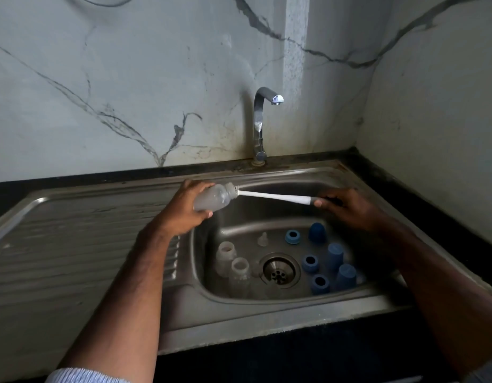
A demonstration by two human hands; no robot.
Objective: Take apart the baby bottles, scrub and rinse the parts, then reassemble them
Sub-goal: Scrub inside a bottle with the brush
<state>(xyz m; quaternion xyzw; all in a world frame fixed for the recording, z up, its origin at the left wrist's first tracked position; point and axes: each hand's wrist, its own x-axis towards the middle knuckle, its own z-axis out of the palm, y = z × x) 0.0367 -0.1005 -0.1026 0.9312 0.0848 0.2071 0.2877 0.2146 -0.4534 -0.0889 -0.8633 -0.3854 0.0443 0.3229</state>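
Note:
My left hand grips a clear baby bottle held on its side above the sink basin, mouth pointing right. My right hand holds the dark grip of a white-handled bottle brush, and the brush head is inside the bottle's mouth. Down in the basin two more clear bottles stand at the left, and a clear teat stands behind them. Several blue rings and blue caps sit to the right of the drain.
A chrome tap rises behind the basin, with no water visible. The ribbed steel draining board lies to the left. A black counter edge and marble wall run along the right and back.

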